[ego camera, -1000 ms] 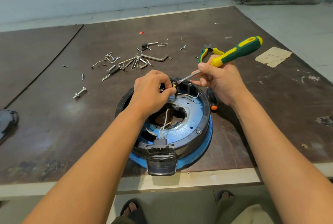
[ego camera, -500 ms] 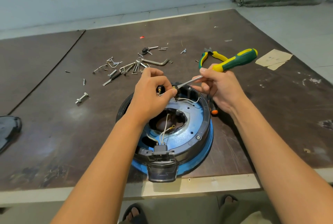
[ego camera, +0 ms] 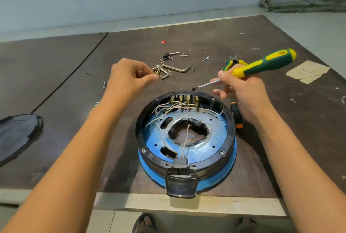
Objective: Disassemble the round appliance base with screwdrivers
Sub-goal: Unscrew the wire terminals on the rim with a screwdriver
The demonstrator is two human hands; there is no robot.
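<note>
The round appliance base (ego camera: 209, 152) sits open side up near the front edge of the desk (ego camera: 65, 101), with its wires and terminals exposed. Both forearms reach forward over it. The left hand (ego camera: 129, 77) hovers beyond the base near the hex keys (ego camera: 177, 68), thumb and forefinger pinched together; whether they hold anything is unclear. The right hand (ego camera: 241, 92) grips the green-and-yellow screwdriver (ego camera: 262, 65), its blade angled down-left above the base's far rim.

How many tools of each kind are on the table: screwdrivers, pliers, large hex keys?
Screwdrivers: 2, one held, one beside the base at
Pliers: 1
Large hex key: 1
Total: 4
</note>
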